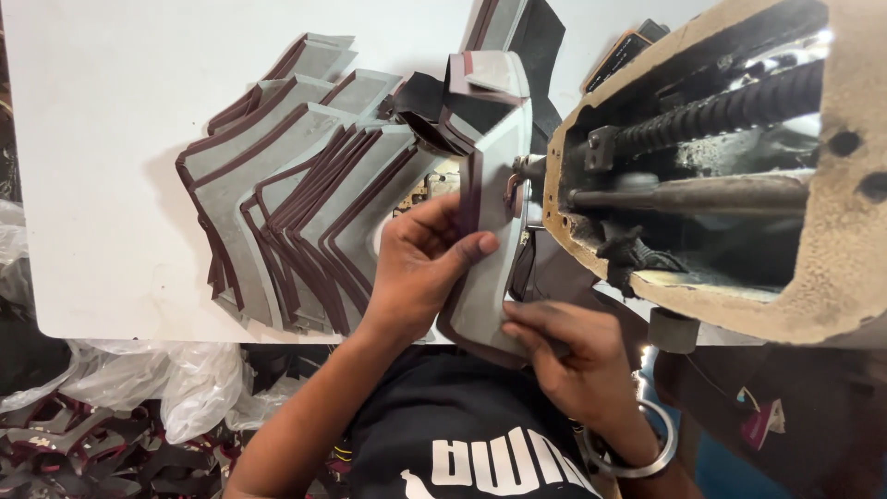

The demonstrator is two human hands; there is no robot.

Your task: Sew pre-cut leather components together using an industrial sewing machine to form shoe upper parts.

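Observation:
A grey curved fabric piece with a dark maroon edge point(490, 277) lies under the sewing machine's needle area point(522, 176). My left hand point(420, 263) pinches the piece's upper part, thumb across its folded edge. My right hand point(568, 356), with a metal bangle on the wrist, presses the piece's lower end near the table edge. A fanned stack of several similar grey and maroon pieces point(296, 176) lies just left of my left hand.
The beige sewing machine head point(739, 176) fills the right side, its underside mechanism exposed. The white table point(102, 139) extends left. Clear plastic bags point(185, 379) and dark cut pieces point(65, 444) sit below the table's front edge at the left.

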